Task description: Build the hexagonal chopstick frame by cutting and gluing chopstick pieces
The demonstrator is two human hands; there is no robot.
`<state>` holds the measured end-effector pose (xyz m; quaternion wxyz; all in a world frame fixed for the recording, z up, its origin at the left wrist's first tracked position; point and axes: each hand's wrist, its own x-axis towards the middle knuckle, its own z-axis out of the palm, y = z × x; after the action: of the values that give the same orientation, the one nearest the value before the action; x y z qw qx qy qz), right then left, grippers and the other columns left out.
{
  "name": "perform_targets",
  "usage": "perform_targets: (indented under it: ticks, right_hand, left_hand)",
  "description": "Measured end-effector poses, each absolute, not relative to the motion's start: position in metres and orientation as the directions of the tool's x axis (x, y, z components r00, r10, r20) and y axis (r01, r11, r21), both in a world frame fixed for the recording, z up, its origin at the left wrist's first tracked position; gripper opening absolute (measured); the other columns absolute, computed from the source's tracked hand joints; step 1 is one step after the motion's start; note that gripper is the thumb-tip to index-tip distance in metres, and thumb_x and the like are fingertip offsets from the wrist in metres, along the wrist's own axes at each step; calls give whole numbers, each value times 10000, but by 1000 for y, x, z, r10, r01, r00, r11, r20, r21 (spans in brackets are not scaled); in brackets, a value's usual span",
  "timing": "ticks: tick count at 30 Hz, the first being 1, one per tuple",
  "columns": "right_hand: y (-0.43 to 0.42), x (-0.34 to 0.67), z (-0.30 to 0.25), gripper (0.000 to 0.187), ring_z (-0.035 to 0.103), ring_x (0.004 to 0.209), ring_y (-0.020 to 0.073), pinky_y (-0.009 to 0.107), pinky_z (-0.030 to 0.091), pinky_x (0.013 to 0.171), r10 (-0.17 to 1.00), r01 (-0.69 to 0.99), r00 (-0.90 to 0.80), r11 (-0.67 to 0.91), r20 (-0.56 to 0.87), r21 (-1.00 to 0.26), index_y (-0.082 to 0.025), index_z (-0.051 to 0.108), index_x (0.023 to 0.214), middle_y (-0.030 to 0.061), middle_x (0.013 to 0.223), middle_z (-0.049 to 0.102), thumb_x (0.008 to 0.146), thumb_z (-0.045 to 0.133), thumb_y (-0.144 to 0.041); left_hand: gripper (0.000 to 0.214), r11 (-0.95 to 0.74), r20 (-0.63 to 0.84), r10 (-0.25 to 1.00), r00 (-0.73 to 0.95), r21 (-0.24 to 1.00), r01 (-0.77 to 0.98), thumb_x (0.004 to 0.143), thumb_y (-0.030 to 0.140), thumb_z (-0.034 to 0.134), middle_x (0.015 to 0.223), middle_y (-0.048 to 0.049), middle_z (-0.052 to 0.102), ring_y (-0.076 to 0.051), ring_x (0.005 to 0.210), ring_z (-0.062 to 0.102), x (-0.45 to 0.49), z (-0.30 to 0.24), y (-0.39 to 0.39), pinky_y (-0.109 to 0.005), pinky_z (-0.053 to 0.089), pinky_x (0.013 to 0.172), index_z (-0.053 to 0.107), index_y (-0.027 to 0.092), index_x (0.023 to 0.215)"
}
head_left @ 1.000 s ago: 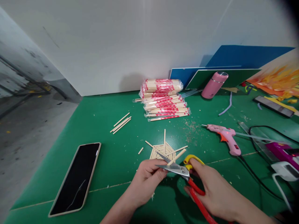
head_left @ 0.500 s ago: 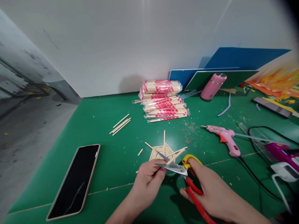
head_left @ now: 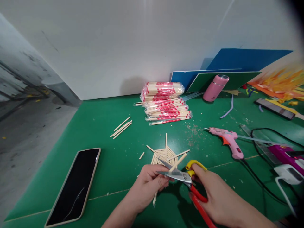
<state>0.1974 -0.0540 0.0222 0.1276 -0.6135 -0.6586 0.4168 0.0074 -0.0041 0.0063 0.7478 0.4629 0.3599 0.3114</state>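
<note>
My left hand (head_left: 150,182) pinches a wooden chopstick (head_left: 180,161), which slants up and to the right from the fingertips. In my right hand (head_left: 216,194) is a pair of scissors (head_left: 185,176) with red and yellow handles. Its parted blades point left, and the chopstick crosses between them close to my left fingers. A stick end (head_left: 155,199) pokes out below my left hand; I cannot tell whether it belongs to the same chopstick. Just behind lies a web-shaped piece of glued sticks (head_left: 158,155), its near part hidden by my left hand and the scissors.
Loose sticks (head_left: 121,128) and a short offcut (head_left: 142,155) lie left of the web. Wrapped chopsticks (head_left: 166,107) are piled at the back. A phone (head_left: 73,186) lies left. A pink glue gun (head_left: 228,141) with its cord and a pink bottle (head_left: 216,88) are right.
My left hand and the scissors have dropped slightly, and the chopstick has tilted more steeply between the blades. A stick end now shows below my left hand. The whole view has shifted a little.
</note>
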Motion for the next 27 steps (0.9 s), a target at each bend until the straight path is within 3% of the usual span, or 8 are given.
perform_targets:
  ticks: [3, 6, 9, 12, 16, 22, 27]
  right_hand:
    - [-54, 195, 20, 126, 538, 640, 142, 228, 358, 539, 919, 706, -177, -132, -353, -696, -225, 416, 791, -8, 751, 587, 714, 516, -232]
    - [-54, 193, 17, 203, 542, 675, 158, 234, 364, 555, 927, 735, -114, -165, -359, -658, -229, 414, 830, 1, 780, 585, 709, 548, -321]
    - [-53, 194, 15, 301, 535, 675, 161, 234, 363, 548, 923, 751, -100, -175, -371, -637, -225, 396, 861, 7, 787, 575, 679, 582, -378]
    - [-53, 195, 17, 332, 525, 686, 161, 243, 368, 558, 925, 772, -127, -135, -359, -621, -217, 382, 866, 14, 796, 561, 666, 590, -382]
    - [-53, 196, 22, 340, 515, 710, 165, 261, 383, 585, 929, 790, -142, -102, -343, -605, -212, 383, 847, 27, 828, 547, 650, 599, -385]
    - [-53, 199, 21, 354, 514, 741, 167, 255, 388, 578, 930, 780, -160, -87, -331, -620, -215, 388, 873, 34, 876, 549, 654, 597, -398]
    - [-53, 199, 22, 326, 516, 703, 156, 245, 384, 561, 919, 762, -168, -109, -358, -638, -217, 396, 842, 22, 836, 564, 661, 593, -403]
  left_hand:
    - [230, 218, -185, 883, 431, 976, -28, 728, 325, 559, 491, 22, 461, -72, 460, 386, 11, 3, -6, -189, 306, 446, 612, 113, 657]
    - [150, -2, -42, 950, 308, 990, 141, 761, 225, 505, 650, -23, 575, -114, 586, 505, 13, -1, -9, -208, 400, 550, 608, 131, 707]
    - [160, -205, 117, 939, 325, 946, 251, 780, 155, 462, 721, -27, 600, -122, 661, 540, 13, -3, -11, -203, 417, 627, 604, 150, 705]
    - [179, -294, 183, 906, 381, 921, 257, 790, 128, 440, 720, -19, 598, -115, 664, 550, 11, -2, -11, -191, 419, 637, 599, 160, 714]
    - [172, -252, 152, 903, 403, 945, 207, 786, 144, 449, 659, -7, 578, -108, 613, 524, 9, 3, -8, -185, 409, 593, 594, 158, 694]
    - [208, 31, -61, 891, 450, 997, 73, 770, 264, 510, 586, 1, 504, -92, 542, 402, 8, 6, -4, -189, 340, 496, 605, 131, 641]
    - [254, 176, -151, 864, 481, 984, -7, 748, 339, 549, 568, 4, 454, -82, 523, 336, 8, 3, -3, -197, 275, 459, 611, 117, 641]
